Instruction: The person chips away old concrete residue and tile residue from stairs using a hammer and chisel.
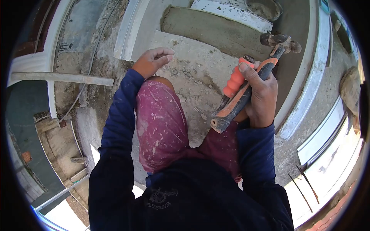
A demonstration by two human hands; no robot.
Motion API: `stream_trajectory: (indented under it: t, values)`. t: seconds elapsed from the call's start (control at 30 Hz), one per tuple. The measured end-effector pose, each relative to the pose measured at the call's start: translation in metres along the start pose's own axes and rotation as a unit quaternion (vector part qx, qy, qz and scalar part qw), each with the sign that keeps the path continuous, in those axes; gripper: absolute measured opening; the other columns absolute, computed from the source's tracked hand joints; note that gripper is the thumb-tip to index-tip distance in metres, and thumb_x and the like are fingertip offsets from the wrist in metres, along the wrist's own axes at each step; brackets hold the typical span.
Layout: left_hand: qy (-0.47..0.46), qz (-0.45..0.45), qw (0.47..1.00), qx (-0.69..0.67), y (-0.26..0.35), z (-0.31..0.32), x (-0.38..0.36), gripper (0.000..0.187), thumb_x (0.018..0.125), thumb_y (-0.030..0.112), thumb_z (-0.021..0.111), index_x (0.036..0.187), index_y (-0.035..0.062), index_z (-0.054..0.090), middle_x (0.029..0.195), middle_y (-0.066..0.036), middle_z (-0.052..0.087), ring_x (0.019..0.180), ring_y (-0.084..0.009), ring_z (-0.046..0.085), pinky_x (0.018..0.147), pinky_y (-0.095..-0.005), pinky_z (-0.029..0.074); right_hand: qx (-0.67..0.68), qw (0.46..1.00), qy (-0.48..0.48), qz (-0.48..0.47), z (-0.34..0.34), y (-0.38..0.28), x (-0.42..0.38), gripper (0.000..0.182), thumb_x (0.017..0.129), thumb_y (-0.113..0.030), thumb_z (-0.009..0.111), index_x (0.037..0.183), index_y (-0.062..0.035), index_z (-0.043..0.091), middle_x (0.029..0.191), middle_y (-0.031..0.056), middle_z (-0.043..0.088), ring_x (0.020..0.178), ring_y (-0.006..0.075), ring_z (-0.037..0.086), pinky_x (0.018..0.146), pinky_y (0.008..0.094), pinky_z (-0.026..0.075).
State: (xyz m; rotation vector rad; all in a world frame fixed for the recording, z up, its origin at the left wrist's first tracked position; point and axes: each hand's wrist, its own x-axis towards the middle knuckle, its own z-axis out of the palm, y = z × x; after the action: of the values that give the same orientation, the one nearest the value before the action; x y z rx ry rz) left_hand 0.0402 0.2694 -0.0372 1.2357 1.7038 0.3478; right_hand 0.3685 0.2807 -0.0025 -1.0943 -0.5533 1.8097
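My right hand (262, 90) is wrapped round a hammer (236, 107) with a black and orange handle; its rusty metal head points up and to the right. The same hand also holds a tool with a ridged orange-red grip (234, 81) beside the hammer. What that tool's working end looks like is mostly hidden. Near my left knee, my left hand (153, 61) hovers with nothing in it, its fingers partly bent and the thumb apart from them. Rough, chipped concrete (192, 73) lies in front of my knees.
Beyond the rough concrete is a smooth damp mortar patch (208, 32) with a white board (231, 13) behind it. A bucket (265, 8) stands at the top right. A wooden strip (65, 77) juts in from the left, and a cable (92, 57) runs beside it.
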Motion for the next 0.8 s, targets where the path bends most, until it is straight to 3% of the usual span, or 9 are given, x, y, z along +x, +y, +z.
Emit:
stream_trajectory:
  t: [0.07,0.1,0.13,0.2,0.3,0.5,0.6,0.7,0.8]
  values:
    - [-0.052,0.113,0.992,0.027,0.048,0.003,0.001,0.041,0.094,0.028,0.064,0.127,0.0035,0.06,0.106,-0.006,0.066,0.098,-0.0135,0.06,0.085,-0.0274,0.049,0.006,1.0,-0.015,-0.01,0.0,-0.001,0.0,0.027,0.084,-0.014,0.072,0.097,0.0029,0.056,0.077,0.0086,0.06,0.061,0.0156,0.062,0.053,0.0309,0.058]
    - [-0.123,0.132,0.984,0.0,0.076,0.013,-0.001,0.044,0.094,0.028,0.064,0.13,0.0024,0.057,0.115,-0.008,0.064,0.106,-0.0157,0.059,0.092,-0.0301,0.047,0.006,1.0,-0.022,-0.017,0.0,-0.002,0.0,0.033,0.085,-0.016,0.073,0.104,0.004,0.056,0.081,0.0086,0.059,0.065,0.0152,0.062,0.056,0.031,0.058]
    - [-0.193,0.153,0.969,-0.026,0.099,0.027,-0.002,0.047,0.095,0.028,0.064,0.132,0.0014,0.054,0.123,-0.01,0.061,0.114,-0.018,0.057,0.099,-0.0328,0.046,0.011,0.999,-0.01,-0.03,0.001,-0.002,0.002,0.027,0.084,-0.014,0.073,0.098,0.0018,0.056,0.08,0.0078,0.06,0.063,0.0139,0.061,0.055,0.0288,0.056]
    - [-0.258,0.179,0.94,-0.133,0.116,0.071,0.001,0.05,0.094,0.023,0.065,0.136,0.0018,0.049,0.125,-0.011,0.059,0.111,-0.017,0.059,0.096,-0.032,0.048,0.02,0.998,0.022,-0.06,0.0,0.001,0.005,0.019,0.084,-0.009,0.073,0.088,-0.0025,0.055,0.08,0.0062,0.061,0.061,0.0113,0.06,0.052,0.0245,0.051]
    - [-0.272,0.158,0.91,-0.271,0.125,0.109,0.002,0.053,0.092,0.017,0.067,0.138,0.0012,0.045,0.125,-0.012,0.059,0.107,-0.0161,0.06,0.089,-0.0304,0.052,-0.011,0.997,0.018,-0.074,-0.01,0.001,0.001,0.023,0.083,-0.011,0.075,0.091,-0.003,0.055,0.081,0.0047,0.06,0.066,0.0103,0.059,0.06,0.0236,0.05]
    - [-0.285,0.199,0.895,-0.28,0.083,0.11,0.005,0.051,0.091,0.018,0.069,0.132,0.0019,0.045,0.108,-0.011,0.063,0.092,-0.0148,0.063,0.078,-0.0286,0.053,-0.197,0.97,0.072,-0.126,-0.002,0.006,-0.026,0.024,0.083,-0.012,0.075,0.093,-0.0029,0.055,0.086,0.0067,0.062,0.077,0.0132,0.061,0.067,0.0269,0.052]
    - [-0.136,0.208,0.899,-0.36,0.044,0.09,0.023,0.05,0.092,0.012,0.065,0.134,0.0018,0.041,0.106,-0.009,0.064,0.094,-0.0128,0.061,0.073,-0.0264,0.052,-0.185,0.965,0.113,-0.145,0.011,0.01,-0.036,0.022,0.085,-0.01,0.072,0.095,-0.0021,0.054,0.086,0.0078,0.063,0.08,0.0147,0.063,0.064,0.0259,0.051]
    - [0.083,0.123,0.917,-0.371,0.0,0.084,0.048,0.039,0.093,0.012,0.063,0.126,0.0044,0.045,0.104,-0.007,0.061,0.089,-0.0125,0.06,0.071,-0.0284,0.051,-0.201,0.967,0.114,-0.107,0.014,0.008,-0.042,0.019,0.089,-0.009,0.067,0.096,-0.0017,0.051,0.073,0.0054,0.058,0.06,0.0131,0.057,0.05,0.0242,0.046]
    - [0.245,0.034,0.859,-0.449,-0.049,0.108,0.07,0.032,0.093,0.014,0.063,0.119,0.007,0.046,0.105,-0.007,0.058,0.086,-0.0143,0.06,0.073,-0.0316,0.052,-0.217,0.963,0.134,-0.082,0.026,0.019,-0.04,0.018,0.09,-0.012,0.066,0.093,-0.0033,0.051,0.065,0.0013,0.048,0.046,0.0103,0.046,0.043,0.0249,0.04]
